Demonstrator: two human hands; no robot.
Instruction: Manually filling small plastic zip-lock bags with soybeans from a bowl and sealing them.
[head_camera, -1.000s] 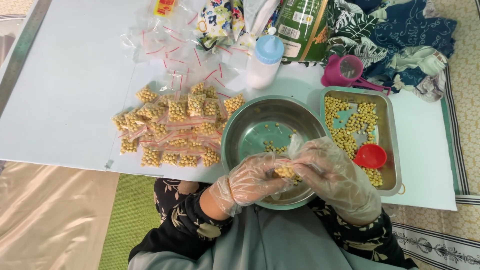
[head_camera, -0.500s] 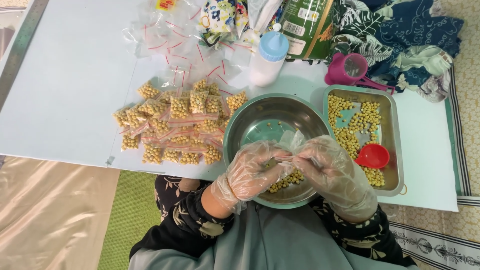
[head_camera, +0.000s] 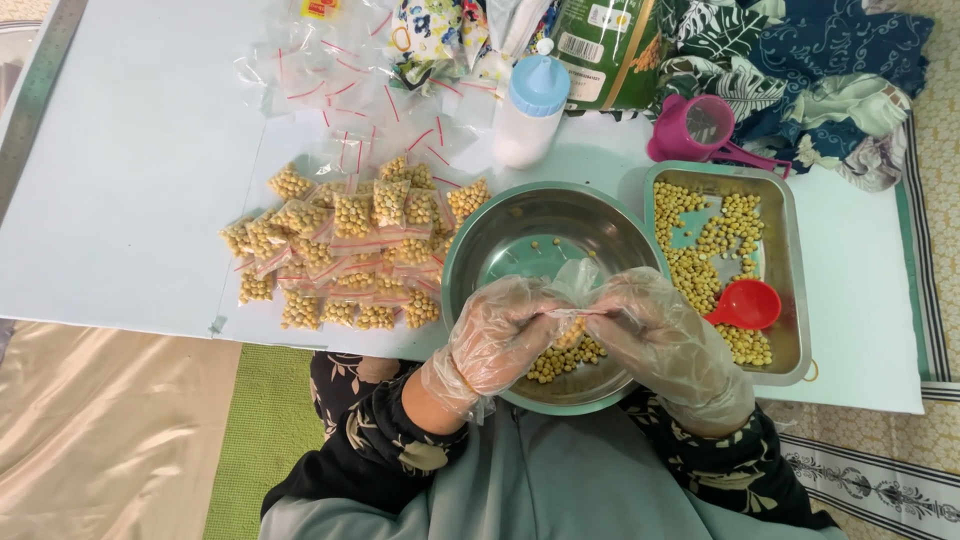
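**Gloved hands pinched a small bag of beans over the steel bowl**

While both hands met above the near rim of the round steel bowl (head_camera: 500, 235), each wore a thin clear plastic glove. The left hand (head_camera: 500, 335) and the right hand (head_camera: 655, 335) were closed, fingertips together, on a small clear bag (head_camera: 572, 322) between them; the bag seemed to hold yellow beans, though the crumpled gloves hid most of it. Directly below the bag, a small heap of loose beans (head_camera: 565, 358) lay at the near side of the bowl, with a few stray ones farther in.

Just right of the bowl stood a rectangular metal tray (head_camera: 785, 270) strewn with more of the same beans, and a red scoop (head_camera: 748, 303) rested in it near the right hand. To the left of the bowl, a pile of filled bags (head_camera: 340, 255) with red seal strips lay on the pale blue table (head_camera: 130, 180). Farther off, empty clear bags (head_camera: 320, 80) were scattered, and beside them stood a white bottle with a blue cap (head_camera: 530, 110). A pink cup (head_camera: 695, 128) sat at the far edge of the tray, next to a green canister (head_camera: 610, 50) and patterned cloth (head_camera: 830, 70).
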